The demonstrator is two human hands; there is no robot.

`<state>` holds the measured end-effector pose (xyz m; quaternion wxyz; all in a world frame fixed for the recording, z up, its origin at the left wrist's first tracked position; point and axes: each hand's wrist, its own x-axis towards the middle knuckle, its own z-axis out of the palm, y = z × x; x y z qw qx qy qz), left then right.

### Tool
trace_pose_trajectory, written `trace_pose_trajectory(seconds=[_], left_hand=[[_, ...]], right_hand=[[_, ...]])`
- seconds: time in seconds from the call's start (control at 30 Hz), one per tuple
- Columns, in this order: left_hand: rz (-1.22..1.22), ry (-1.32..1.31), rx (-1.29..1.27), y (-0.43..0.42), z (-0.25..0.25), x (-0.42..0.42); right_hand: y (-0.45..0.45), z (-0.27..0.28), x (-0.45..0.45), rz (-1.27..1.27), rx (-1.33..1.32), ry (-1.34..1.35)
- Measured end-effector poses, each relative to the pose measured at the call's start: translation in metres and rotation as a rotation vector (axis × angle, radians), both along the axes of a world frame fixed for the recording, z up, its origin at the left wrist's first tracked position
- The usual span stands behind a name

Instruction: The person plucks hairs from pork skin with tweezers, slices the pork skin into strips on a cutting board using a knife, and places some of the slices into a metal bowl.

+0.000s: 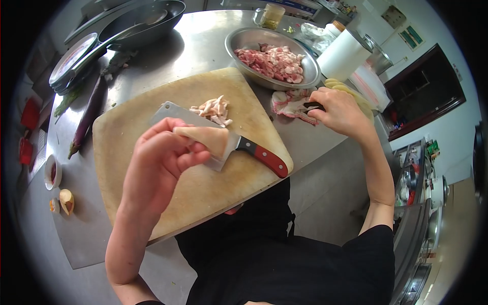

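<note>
My left hand [160, 157] is raised over the wooden cutting board [119, 168], pinching a pale, flat piece of meat, perhaps pork skin [209, 138]. Beneath that piece lies a cleaver [264, 156] with a red and black handle, its blade partly hidden. Pale cut strips of meat [213, 110] sit beside the blade. Over to the right, my right hand [336, 113] is closed around a black-handled tool [314, 105], whose working end I cannot make out. Under it is a crumpled white and pink cloth [294, 104] on the steel table.
A steel bowl of chopped meat [274, 61] stands behind the cloth, near a white paper roll [344, 55]. Yellowish slices [351, 91] lie beyond my right hand. At left are an eggplant [86, 118], a wok [147, 28] and a small white bowl [53, 172].
</note>
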<state>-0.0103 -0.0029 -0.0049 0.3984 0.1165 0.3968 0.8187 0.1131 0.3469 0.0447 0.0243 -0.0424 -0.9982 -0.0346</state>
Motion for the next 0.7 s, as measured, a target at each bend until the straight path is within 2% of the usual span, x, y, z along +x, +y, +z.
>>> trace_pose_trajectory(seconds=[0.07, 0.1, 0.27, 0.3, 0.37, 0.4, 0.47, 0.53, 0.6, 0.67, 0.7], left_hand=[[0.067, -0.013, 0.026, -0.003, 0.001, -0.006], [0.11, 0.03, -0.016, -0.004, 0.002, -0.008], [0.276, 0.232, -0.15, -0.011, 0.006, -0.023], [0.249, 0.389, -0.278, -0.016, 0.008, -0.029], [0.254, 0.641, -0.511, -0.018, 0.01, -0.033], [0.258, 0.643, -0.512, -0.019, 0.011, -0.035], [0.12, 0.833, -0.862, -0.02, 0.011, -0.039], [0.068, 0.895, -0.896, -0.024, -0.002, -0.045], [0.274, 1.281, -0.953, -0.024, -0.005, -0.043], [0.315, 1.253, -0.974, -0.024, 0.01, -0.031], [0.362, 1.213, -0.995, -0.022, 0.017, -0.022]], right_hand=[[0.015, -0.013, 0.001, -0.107, 0.205, -0.12], [0.021, -0.023, 0.0, -0.111, 0.205, -0.116], [0.025, -0.067, -0.016, 0.07, 0.267, 0.095], [0.025, -0.071, -0.019, 0.127, 0.252, 0.114], [0.018, -0.069, -0.015, 0.139, 0.211, 0.148], [0.012, -0.066, -0.01, 0.15, 0.174, 0.175], [-0.001, -0.057, 0.004, 0.137, 0.228, 0.204], [-0.016, -0.048, 0.023, 0.114, 0.281, 0.231], [-0.032, -0.044, 0.038, 0.093, 0.24, 0.412], [-0.043, -0.041, 0.049, 0.119, 0.189, 0.503], [-0.048, -0.039, 0.054, 0.174, 0.044, 0.56]])
